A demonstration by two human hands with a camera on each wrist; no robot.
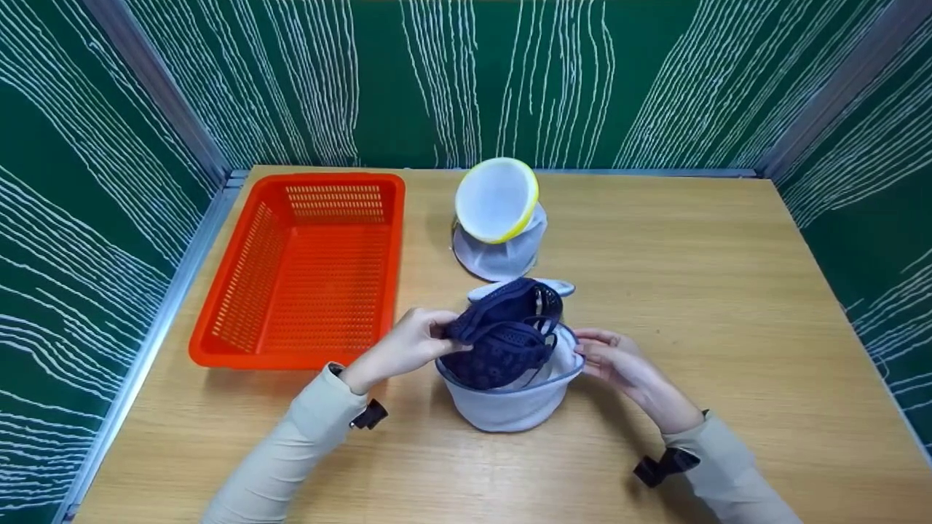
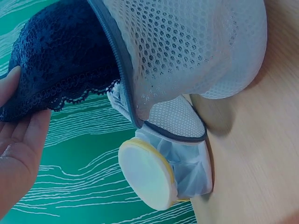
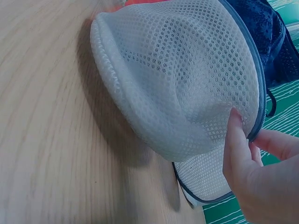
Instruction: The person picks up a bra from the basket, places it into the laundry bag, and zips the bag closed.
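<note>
A navy lace bra (image 1: pixel 502 349) is partly inside a white mesh laundry bag (image 1: pixel 502 407) with a dark zipper rim. My left hand (image 1: pixel 408 346) pinches the bra's edge between thumb and fingers at the bag's left side; the left wrist view shows its scalloped lace (image 2: pixel 70 60) beyond the rim. With thumb and fingers, my right hand (image 1: pixel 619 367) pinches the bag's zipper rim on the right, as the right wrist view also shows. The bag's round mesh lid (image 1: pixel 561 286) hangs open at the back, partly hidden behind the bra.
An orange plastic basket (image 1: pixel 291 360) with slotted sides stands on the left of the wooden table (image 1: pixel 692 276). Behind the bag sits another pale mesh item (image 1: pixel 520 255), with a white yellow-rimmed bowl-shaped piece (image 1: pixel 495 200) tilted on it. Green patterned walls (image 1: pixel 378 87) surround the table.
</note>
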